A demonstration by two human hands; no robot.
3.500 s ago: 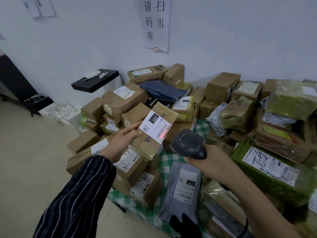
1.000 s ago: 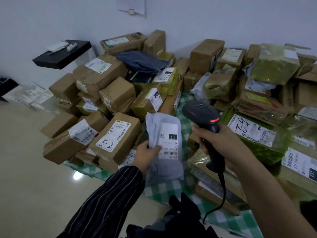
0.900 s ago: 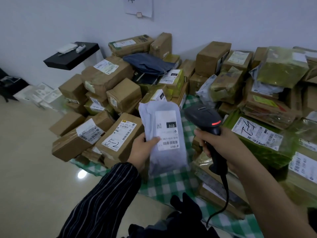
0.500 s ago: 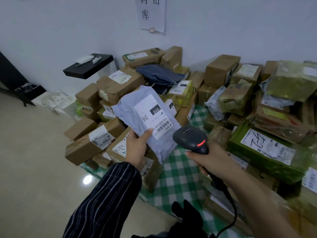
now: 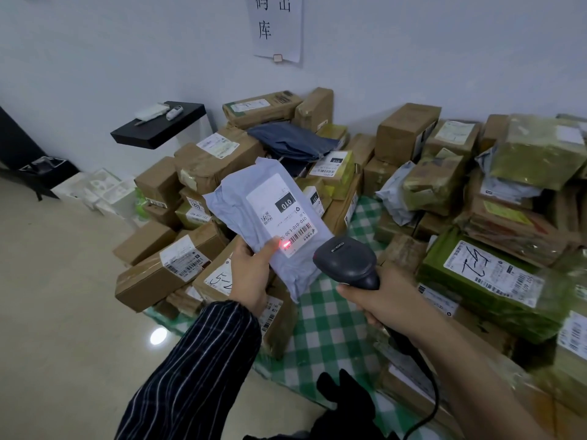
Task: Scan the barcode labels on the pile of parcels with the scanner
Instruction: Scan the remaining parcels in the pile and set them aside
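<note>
Scanner (image 5: 346,263) dot prob. on pkg (image 5: 235,206) barcode (image 5: 298,235)

You've put the 231 box (image 5: 313,198) back and taken the grey bag (image 5: 254,211) in your left hand (image 5: 251,274); your scanner (image 5: 346,262) now lands its red dot on the barcode (image 5: 295,238).
</note>
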